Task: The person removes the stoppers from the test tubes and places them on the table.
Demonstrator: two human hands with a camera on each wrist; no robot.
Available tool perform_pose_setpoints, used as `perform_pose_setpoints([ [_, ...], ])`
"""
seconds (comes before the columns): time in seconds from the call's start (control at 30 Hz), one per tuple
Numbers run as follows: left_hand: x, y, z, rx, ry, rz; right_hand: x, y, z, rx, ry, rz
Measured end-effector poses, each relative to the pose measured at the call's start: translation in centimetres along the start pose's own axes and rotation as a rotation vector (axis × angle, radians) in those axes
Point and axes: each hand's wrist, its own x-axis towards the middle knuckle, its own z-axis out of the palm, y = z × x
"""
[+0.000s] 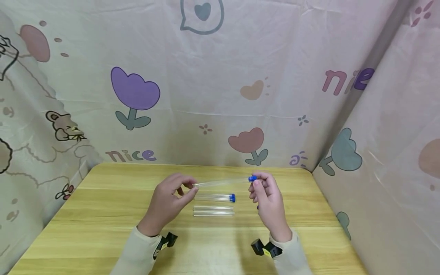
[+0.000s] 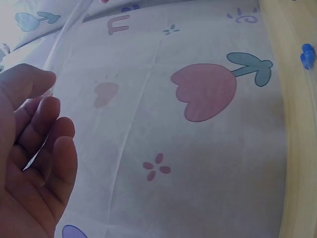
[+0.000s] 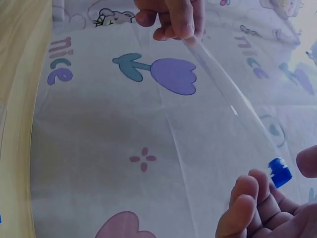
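In the head view a clear test tube (image 1: pixel 223 182) is held nearly level above the table, between the two hands. My left hand (image 1: pixel 172 196) pinches its left end between thumb and fingertips. A blue cap (image 3: pixel 280 172) sits at the tube's right end. My right hand (image 1: pixel 269 198) has its curled fingers and thumb about this cap; in the right wrist view the fingertips (image 3: pixel 259 179) are right at it. Below lie test tubes with blue caps (image 1: pixel 232 198), side by side on the table. Nearer me is a row of clear tubes (image 1: pixel 213 211) with no caps showing.
The wooden table (image 1: pixel 103 229) carries the tubes near its middle. A small dark blue bit (image 1: pixel 258 207) shows at the right hand's lower edge. Printed cloth (image 1: pixel 192 95) hangs behind the table and along both sides. Each wrist wears a small black camera (image 1: pixel 170 239).
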Motion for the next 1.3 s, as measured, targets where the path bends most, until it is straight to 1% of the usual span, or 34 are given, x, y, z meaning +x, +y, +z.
perform_pose_setpoints([
  [0.13, 0.1, 0.2, -0.1, -0.005, -0.003, 0.026, -0.5, -0.6, -0.5, 0.003, 0.006, -0.028],
  [0.27, 0.1, 0.2, 0.0, -0.004, -0.002, 0.048, -0.5, -0.7, -0.7, 0.021, 0.007, -0.006],
  [0.47, 0.1, 0.0, 0.0, 0.051, -0.026, 0.044, -0.1, 0.0, -0.8, 0.046, 0.020, 0.062],
  [0.7, 0.1, 0.2, -0.1, 0.109, -0.066, 0.003, 0.4, 1.5, -0.9, 0.048, -0.025, 0.165],
  [0.8, 0.1, 0.2, -0.1, 0.131, -0.069, 0.010, 0.4, 1.7, -0.8, 0.053, -0.037, 0.183],
  [1.03, 0.1, -0.2, -0.2, 0.150, -0.059, 0.070, 0.3, 1.7, -0.4, 0.070, -0.054, 0.201],
  [1.3, -0.1, -0.2, -0.3, 0.160, -0.065, 0.060, 0.2, 1.7, -0.3, 0.084, -0.063, 0.199],
])
